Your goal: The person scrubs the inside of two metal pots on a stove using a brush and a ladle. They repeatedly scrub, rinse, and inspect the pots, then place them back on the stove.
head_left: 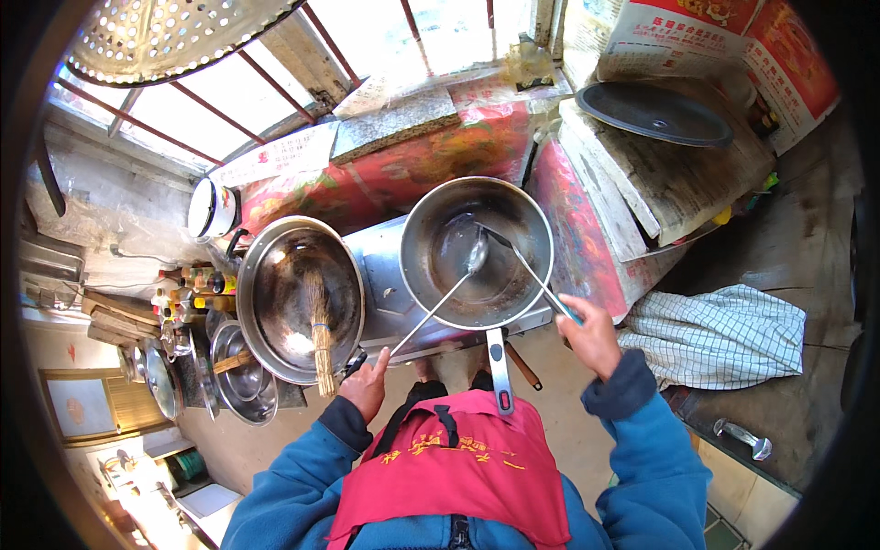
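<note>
My left hand [366, 386] is closed on the handle of a metal ladle [478, 258], whose bowl rests inside a deep long-handled pan [426, 289]. My right hand [592, 335] grips a spatula [526, 262] by its teal and metal handle, its blade inside the same pan near the ladle. A little liquid seems to lie at the pan's bottom. The pan's metal handle [500, 371] points towards my red apron. Left of it sits a wide wok [258, 302] with a straw whisk brush [322, 323] lying across it.
Sauce bottles [218, 283] and metal bowls [268, 402] stand at the left. A checked cloth [722, 337] lies on the right counter, with a dark round lid [653, 113] on a board behind it. A perforated metal strainer [172, 41] hangs at upper left, before a barred window.
</note>
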A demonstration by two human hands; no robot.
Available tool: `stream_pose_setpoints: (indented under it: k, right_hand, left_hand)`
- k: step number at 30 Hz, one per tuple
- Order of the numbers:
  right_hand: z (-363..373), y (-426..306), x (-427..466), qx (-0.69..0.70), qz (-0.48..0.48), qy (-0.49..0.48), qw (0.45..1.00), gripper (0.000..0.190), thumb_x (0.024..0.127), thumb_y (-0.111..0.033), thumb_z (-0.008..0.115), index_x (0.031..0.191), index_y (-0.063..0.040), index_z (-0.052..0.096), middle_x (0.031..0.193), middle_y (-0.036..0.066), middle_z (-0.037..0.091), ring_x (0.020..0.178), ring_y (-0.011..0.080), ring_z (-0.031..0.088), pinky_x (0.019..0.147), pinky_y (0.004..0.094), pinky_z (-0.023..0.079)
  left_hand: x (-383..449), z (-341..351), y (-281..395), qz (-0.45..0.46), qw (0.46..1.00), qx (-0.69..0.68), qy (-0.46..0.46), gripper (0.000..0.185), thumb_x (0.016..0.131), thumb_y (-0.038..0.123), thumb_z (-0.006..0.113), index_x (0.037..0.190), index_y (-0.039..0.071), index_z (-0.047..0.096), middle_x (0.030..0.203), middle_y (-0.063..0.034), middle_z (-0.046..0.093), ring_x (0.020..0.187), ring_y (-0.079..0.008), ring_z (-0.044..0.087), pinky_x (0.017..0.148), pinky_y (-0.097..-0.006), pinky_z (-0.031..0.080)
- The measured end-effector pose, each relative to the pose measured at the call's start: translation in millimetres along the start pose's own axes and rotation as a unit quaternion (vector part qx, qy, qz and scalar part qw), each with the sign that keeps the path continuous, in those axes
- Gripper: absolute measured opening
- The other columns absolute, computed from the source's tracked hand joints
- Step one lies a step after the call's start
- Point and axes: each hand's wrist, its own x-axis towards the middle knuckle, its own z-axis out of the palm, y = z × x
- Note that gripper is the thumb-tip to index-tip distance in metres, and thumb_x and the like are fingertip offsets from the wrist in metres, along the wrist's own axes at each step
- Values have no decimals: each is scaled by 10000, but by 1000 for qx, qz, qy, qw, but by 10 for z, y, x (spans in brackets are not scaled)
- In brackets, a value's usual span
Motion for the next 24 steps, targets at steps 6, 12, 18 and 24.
stream_pose_setpoints:
  k: [6, 12, 18, 24]
  right_hand:
    - [-134, -121, 26, 68, 50, -29, 996, 363, 838, -41, 602, 1187, 53, 572, 836, 40, 630, 712, 75, 571, 650, 231, 471]
    - [-47, -77, 309, 74, 66, -40, 994, 369, 843, -49, 605, 1191, 63, 559, 839, 33, 617, 712, 84, 568, 639, 237, 466]
    - [-305, -88, -156, 71, 53, -16, 996, 367, 827, -62, 623, 1172, 54, 580, 891, 56, 643, 758, 88, 577, 681, 242, 478]
    - [-445, -381, -700, -90, -75, 29, 993, 354, 802, -43, 633, 1142, 48, 599, 1016, 180, 667, 910, 217, 652, 818, 293, 494]
  left_hand:
    - [25, -54, -21, -3, 1000, 5, -9, 529, 852, 81, 493, 1364, 157, 383, 774, -161, 562, 595, -350, 608, 506, -462, 491]
    - [38, -103, -80, 16, 1000, -16, -2, 432, 900, 154, 487, 1326, 150, 413, 771, -158, 576, 613, -356, 607, 513, -467, 489]
    - [-242, 50, -136, -2, 992, -120, 26, 264, 935, 269, 501, 1156, 124, 496, 813, -163, 618, 659, -363, 609, 544, -461, 486]
    - [-374, 219, -153, -40, 990, -135, 14, 218, 921, 318, 530, 907, 100, 528, 729, -150, 610, 673, -373, 599, 546, -474, 458]
